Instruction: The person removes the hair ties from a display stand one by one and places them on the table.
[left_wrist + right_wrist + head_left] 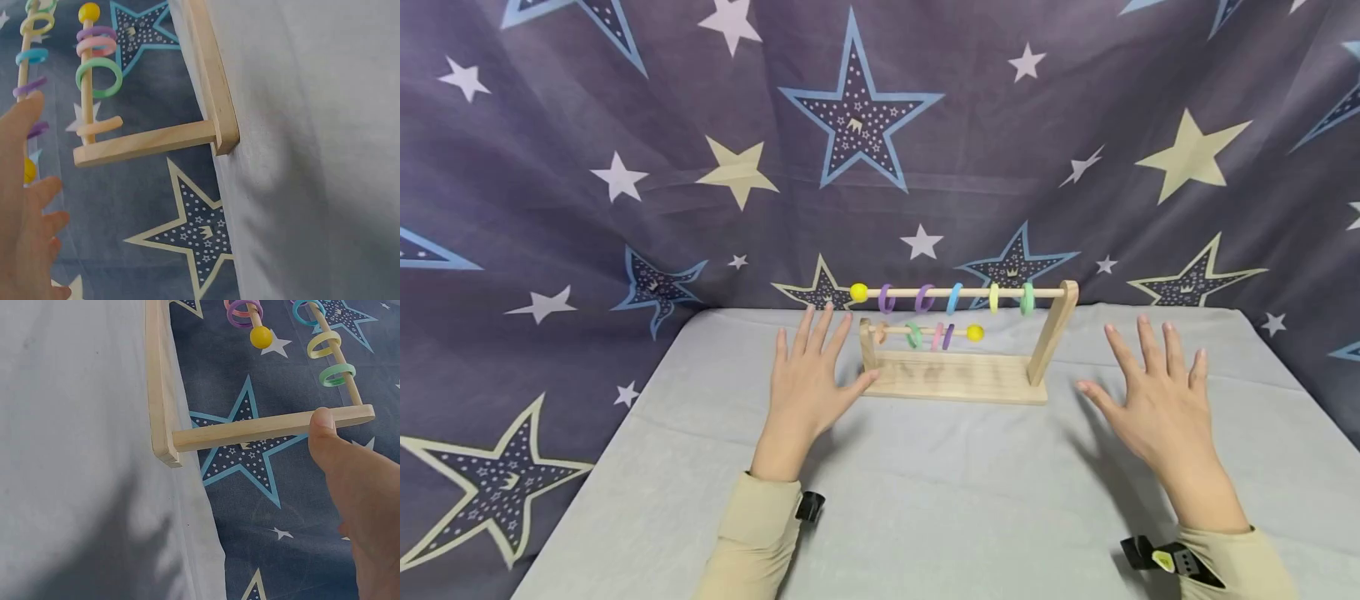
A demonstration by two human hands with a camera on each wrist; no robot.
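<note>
A wooden ring rack [955,377] stands on the table, with a tall post on its right and a short post on its left. Its upper rod [977,292] carries several coloured rings and ends in a yellow ball [858,292]. Several more rings hang on the lower rod, which has its own yellow ball [975,333]. My left hand [808,387], fingers spread and straight, hovers beside the rack's left end. Off to the rack's right, my right hand [1165,408] is held with fingers spread. Neither hand holds anything.
A pale grey cloth [955,500] covers the table. Behind it hangs a dark star-patterned curtain [970,183], close to the rack's back. Black straps with small devices sit at both wrists, the right one [1180,562] showing more.
</note>
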